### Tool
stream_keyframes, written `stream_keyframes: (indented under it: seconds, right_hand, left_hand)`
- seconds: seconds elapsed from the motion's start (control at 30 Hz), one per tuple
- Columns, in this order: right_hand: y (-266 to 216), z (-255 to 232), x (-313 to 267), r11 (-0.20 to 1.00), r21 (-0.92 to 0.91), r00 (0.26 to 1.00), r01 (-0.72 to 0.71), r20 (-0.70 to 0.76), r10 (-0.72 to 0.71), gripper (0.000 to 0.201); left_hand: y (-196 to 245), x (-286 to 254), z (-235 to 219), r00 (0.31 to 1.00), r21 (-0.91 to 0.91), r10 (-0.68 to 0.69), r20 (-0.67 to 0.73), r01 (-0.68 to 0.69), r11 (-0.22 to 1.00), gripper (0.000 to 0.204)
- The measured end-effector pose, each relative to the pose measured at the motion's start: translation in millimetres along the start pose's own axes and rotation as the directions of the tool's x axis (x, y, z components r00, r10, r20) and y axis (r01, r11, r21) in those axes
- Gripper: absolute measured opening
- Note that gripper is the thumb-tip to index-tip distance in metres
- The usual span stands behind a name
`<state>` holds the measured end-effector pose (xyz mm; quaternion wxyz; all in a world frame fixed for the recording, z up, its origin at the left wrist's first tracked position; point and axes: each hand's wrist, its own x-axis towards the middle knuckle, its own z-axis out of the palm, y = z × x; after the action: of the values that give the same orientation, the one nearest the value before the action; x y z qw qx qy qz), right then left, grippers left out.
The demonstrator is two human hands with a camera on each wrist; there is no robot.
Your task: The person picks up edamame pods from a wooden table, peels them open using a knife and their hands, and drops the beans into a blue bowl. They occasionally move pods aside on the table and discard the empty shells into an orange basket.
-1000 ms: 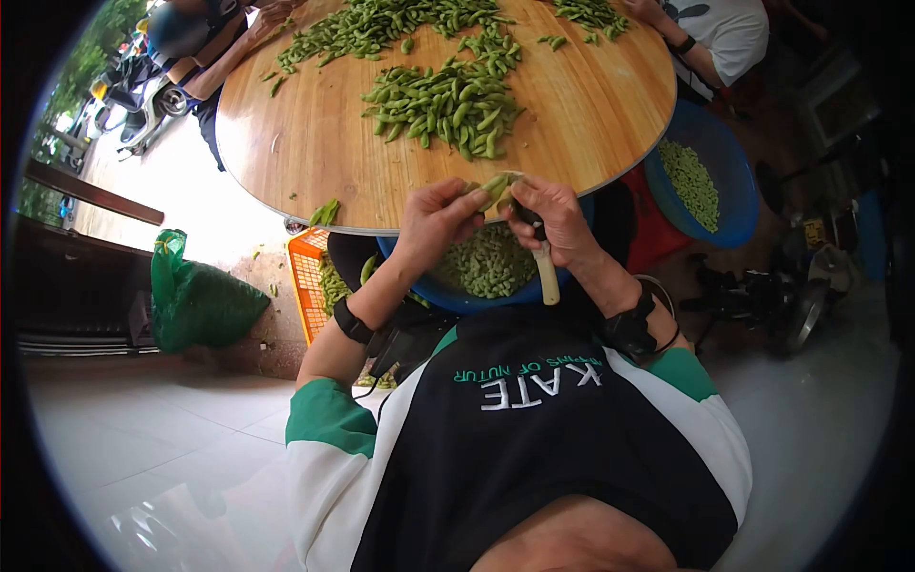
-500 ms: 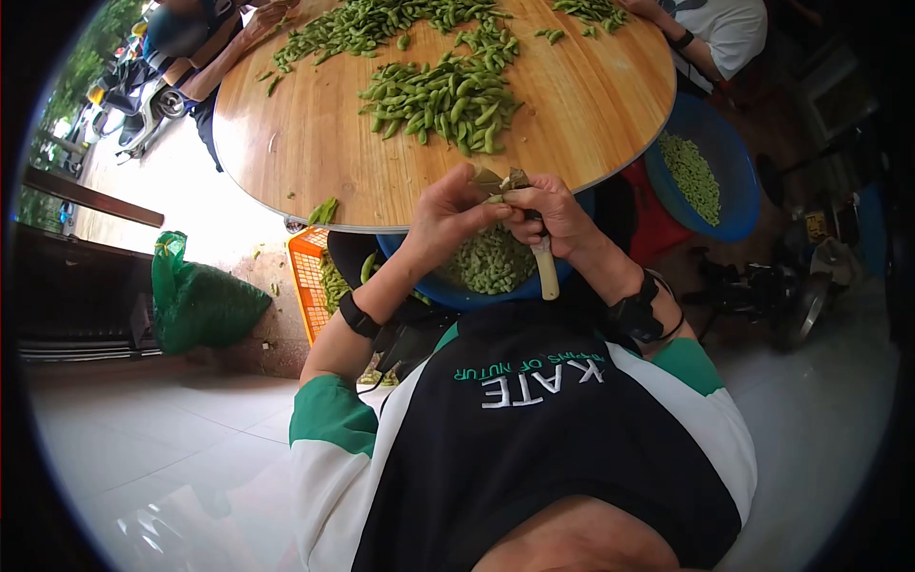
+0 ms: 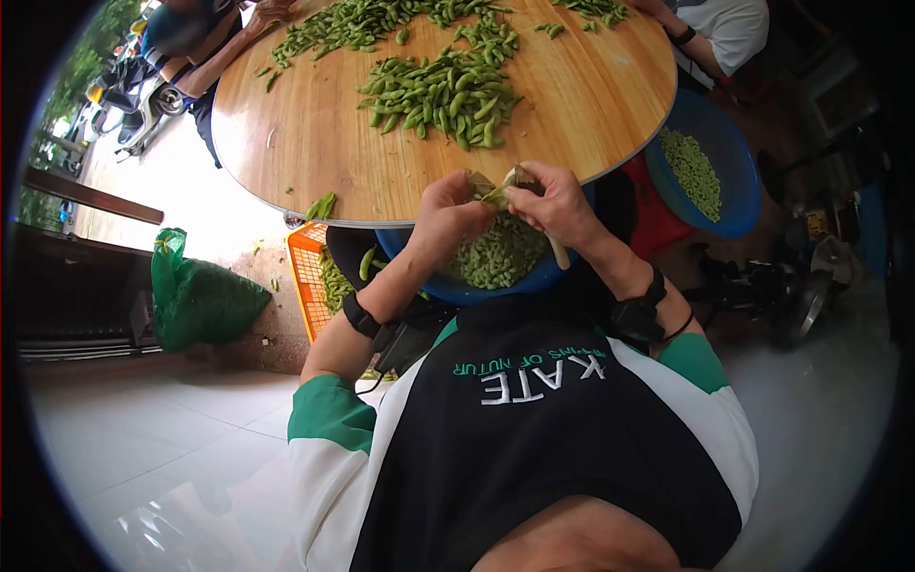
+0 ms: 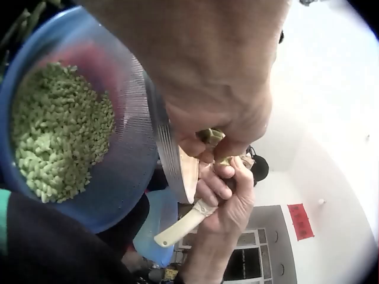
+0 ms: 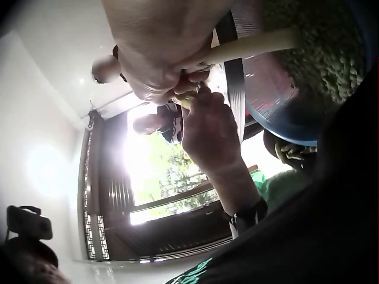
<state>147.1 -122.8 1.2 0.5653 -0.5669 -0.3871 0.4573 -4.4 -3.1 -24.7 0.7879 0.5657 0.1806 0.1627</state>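
Note:
In the head view my left hand (image 3: 448,214) pinches a green soybean pod (image 3: 495,196) between thumb and fingers, just past the table's near edge. My right hand (image 3: 555,202) meets it there, thumb and fingertips at the pod's other end. It also grips a cream-handled tool (image 4: 183,228), whose working end is hidden in the fingers. Below both hands sits a blue basin (image 3: 456,294) with shelled green beans (image 3: 493,259). In the right wrist view the tool's handle sticks out over these beans.
A heap of pods (image 3: 443,95) lies on the round wooden table (image 3: 591,124). Another blue basin (image 3: 739,205) of beans stands at right. At left are an orange crate (image 3: 305,272) and a green bag (image 3: 205,296). Two other people sit across the table.
The fingers have shifted along the pod, and the hands have tilted. The tool's handle has swung rightward and now shows less below the right hand.

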Motion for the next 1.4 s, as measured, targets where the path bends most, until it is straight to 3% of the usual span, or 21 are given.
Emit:
stream_keyframes:
  seconds: [0.07,0.27,0.3,0.37,0.43,0.47,0.53,0.67,0.7,0.73,0.77,0.8,0.83,0.9,0.93,1.0,1.03,1.07,1.13,1.23,1.4]
  right_hand:
    - [5,6,-2,0.974,-0.187,0.991,0.127,-0.023,-0.134,0.006]
    - [4,1,-7,0.888,-0.325,0.941,0.326,0.017,-0.339,0.005]
    - [-3,-5,-9,0.887,-0.327,0.940,0.326,0.017,-0.340,0.005]
    - [-17,-21,-13,0.970,-0.206,0.983,0.132,-0.097,-0.155,0.005]
    - [-14,-21,-16,0.987,-0.143,0.993,0.076,-0.075,-0.087,0.006]
    - [-13,-17,-16,0.994,-0.097,0.996,0.053,-0.067,-0.059,0.006]
    - [-12,-7,-14,0.998,-0.056,0.999,0.036,-0.035,-0.038,0.009]
    - [-3,20,-6,0.991,0.134,0.993,0.001,0.120,-0.017,0.010]
    - [-4,19,-4,0.990,0.139,0.993,0.008,0.117,-0.025,0.010]
    - [-4,17,-1,0.988,0.155,0.996,-0.028,0.089,0.014,0.012]
    - [-4,15,2,0.982,0.175,0.997,-0.065,0.060,0.055,0.013]
    - [6,3,8,0.983,0.180,0.998,-0.043,0.055,0.033,0.017]
    - [8,-2,9,0.982,0.185,0.999,-0.034,0.047,0.025,0.017]
    - [10,-9,12,0.959,0.282,0.996,-0.036,-0.064,0.056,0.020]
    - [17,-12,15,0.967,0.255,0.999,-0.010,-0.034,0.019,0.022]
    - [28,-10,19,0.968,0.253,0.999,0.007,-0.038,0.003,0.023]
    - [28,-11,21,0.970,0.243,0.999,0.027,-0.044,-0.017,0.024]
    - [25,-12,22,0.971,0.236,0.999,0.029,-0.045,-0.018,0.024]
    - [22,-10,17,0.987,0.151,0.997,0.049,-0.064,-0.040,0.026]
    - [21,-9,12,0.984,0.174,0.998,0.047,-0.051,-0.038,0.027]
    - [22,-10,13,0.977,0.210,0.999,0.034,-0.024,-0.030,0.031]
  left_hand:
    - [-5,3,4,0.998,-0.032,0.046,-0.032,-0.047,0.998,0.010]
    - [-10,-3,7,1.000,0.161,0.001,-0.015,0.002,0.987,0.024]
    - [-5,-11,7,0.998,0.145,-0.041,0.048,0.033,0.989,0.029]
    - [9,-22,12,0.992,0.132,-0.072,0.105,0.058,0.989,0.035]
    - [20,-34,18,0.989,0.407,0.093,0.113,-0.131,0.904,0.049]
    - [19,-35,19,0.989,0.408,0.094,0.115,-0.133,0.903,0.049]
    - [15,-31,19,0.922,0.662,0.385,0.035,-0.310,0.682,0.043]
    - [11,-45,9,0.908,0.509,0.402,-0.118,-0.292,0.810,0.020]
    - [19,-52,-1,0.904,0.579,0.408,-0.125,-0.267,0.770,0.017]
    - [43,-61,-11,0.888,0.748,0.459,-0.036,-0.280,0.601,0.012]
    - [62,-69,-24,0.932,0.883,0.362,-0.016,-0.157,0.442,0.016]
    - [74,-79,-40,0.963,0.996,0.268,-0.039,0.015,0.091,0.021]
    - [93,-86,-49,0.984,0.988,0.090,-0.156,0.157,-0.009,0.026]
    - [95,-84,-71,0.951,0.967,0.306,0.034,0.046,-0.251,0.027]
    - [93,-73,-70,0.953,0.967,0.302,0.035,0.045,-0.253,0.027]
    - [89,-29,-62,0.853,0.989,0.512,0.098,-0.142,0.047,0.019]
    - [80,-8,-57,0.853,0.970,0.520,0.045,-0.161,0.181,0.017]
    - [75,12,-53,0.877,0.964,0.480,0.028,-0.151,0.219,0.016]
    - [55,51,-47,0.905,0.965,0.414,-0.094,-0.020,0.263,0.028]
    - [34,79,-46,0.859,0.981,0.479,-0.180,0.124,0.146,0.030]
    - [22,85,-53,0.805,0.968,0.553,-0.216,0.103,0.229,0.025]
